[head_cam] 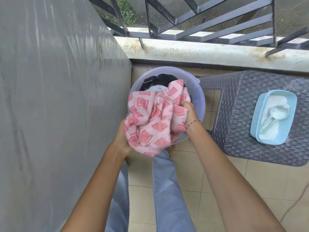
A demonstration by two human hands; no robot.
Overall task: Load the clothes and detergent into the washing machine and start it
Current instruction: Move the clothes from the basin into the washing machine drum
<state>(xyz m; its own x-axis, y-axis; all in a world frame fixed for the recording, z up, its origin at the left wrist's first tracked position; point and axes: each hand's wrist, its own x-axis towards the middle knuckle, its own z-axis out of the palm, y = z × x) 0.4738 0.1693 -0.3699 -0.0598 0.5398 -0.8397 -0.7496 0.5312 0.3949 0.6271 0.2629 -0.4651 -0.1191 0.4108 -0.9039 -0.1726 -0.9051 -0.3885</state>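
Gripping the pink patterned cloth [150, 119] over the basin [199, 101] with left hand [121, 139] and right hand [188, 111] both clenched, I worry; its loose folds (dangling low) may slip free.

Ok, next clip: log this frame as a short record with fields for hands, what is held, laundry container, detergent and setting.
left hand: gripping the pink patterned cloth from below
right hand: gripping the same cloth at its upper right
basin: on the tiled floor, dark clothes inside
detergent tub: open, white powder and scoop, on the stool
washing machine: not identifiable
setting: balcony, railing ahead
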